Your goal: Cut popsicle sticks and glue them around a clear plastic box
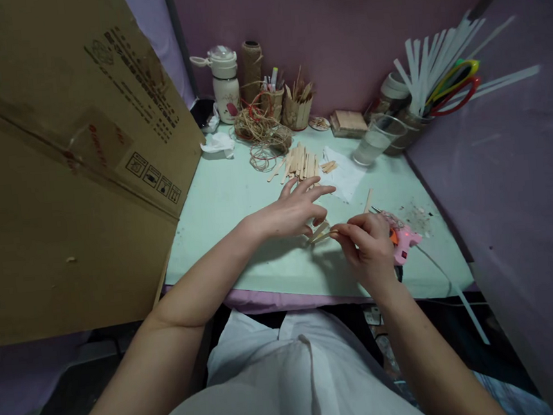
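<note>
apparently slim, pale strips (324,235) in the right hand (371,246), grip narrow, beside the left hand (291,215), grip wide, fingers fanned

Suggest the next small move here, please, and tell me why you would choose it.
I would perhaps steady the thin strips with the left hand: the right hand pinches them near one end, and left fingertips are close to their other end.

Cardboard box, bottle and cup in my remote view.
I see the printed brown box (63,207) at ten o'clock, a white bottle (226,90) at eleven, and a clear cup (372,145) at two.
</note>
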`<state>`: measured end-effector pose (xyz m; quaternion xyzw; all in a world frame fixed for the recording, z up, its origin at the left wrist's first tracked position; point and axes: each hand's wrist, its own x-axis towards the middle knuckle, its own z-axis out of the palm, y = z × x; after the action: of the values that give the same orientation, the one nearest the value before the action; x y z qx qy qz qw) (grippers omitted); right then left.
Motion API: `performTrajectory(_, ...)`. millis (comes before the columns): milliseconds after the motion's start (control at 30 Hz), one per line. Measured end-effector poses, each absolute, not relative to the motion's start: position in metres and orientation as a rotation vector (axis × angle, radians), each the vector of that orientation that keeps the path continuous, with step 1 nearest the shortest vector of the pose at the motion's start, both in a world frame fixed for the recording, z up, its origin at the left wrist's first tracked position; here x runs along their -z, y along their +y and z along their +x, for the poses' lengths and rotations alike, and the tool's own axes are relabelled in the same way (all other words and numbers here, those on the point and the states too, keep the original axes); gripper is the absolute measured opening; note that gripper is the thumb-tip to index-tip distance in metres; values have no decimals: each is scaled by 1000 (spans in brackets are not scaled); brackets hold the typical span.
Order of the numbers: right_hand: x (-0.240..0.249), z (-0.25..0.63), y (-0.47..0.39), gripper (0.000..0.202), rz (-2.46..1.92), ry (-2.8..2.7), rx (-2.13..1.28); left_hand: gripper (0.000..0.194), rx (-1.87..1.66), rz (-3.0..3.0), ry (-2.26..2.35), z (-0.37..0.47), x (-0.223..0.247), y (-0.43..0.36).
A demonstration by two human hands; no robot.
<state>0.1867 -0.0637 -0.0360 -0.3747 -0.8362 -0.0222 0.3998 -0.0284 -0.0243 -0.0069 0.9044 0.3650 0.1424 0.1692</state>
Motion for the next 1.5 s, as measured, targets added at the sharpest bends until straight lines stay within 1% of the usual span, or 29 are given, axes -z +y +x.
performTrajectory(133,40,187,-66,6,-924,-2085,101,12,-396,2547,1046,-29,6,-25)
performTrajectory(367,47,182,-68,22,-872,-2031,97,10,-399,2545,1055,-28,4,-27)
performTrajectory(567,51,182,-67,27,-880,-1990,89,10,-415,2524,1070,-26,4,-29)
performTrajectory(667,53,182,-66,26,-916,-1968,27,8,-460,2513,1060,-26,6,-29)
performTrajectory(800,55,183,-64,19,-942,-1941,-3,7,-487,2521,1046,-25,8,-29)
performTrajectory(933,56,183,-61,13,-961,-1913,-58,9,-527,2527,1035,-23,11,-28)
performTrajectory(1067,57,183,-60,12,-951,-1891,-99,11,-564,2536,1044,-20,13,-28)
performTrajectory(1267,58,182,-59,14,-920,-1887,-113,7,-554,2524,1069,-19,13,-29)
performTrajectory(1500,58,177,-59,10,-894,-1875,-104,10,-562,2517,1067,-18,13,-29)
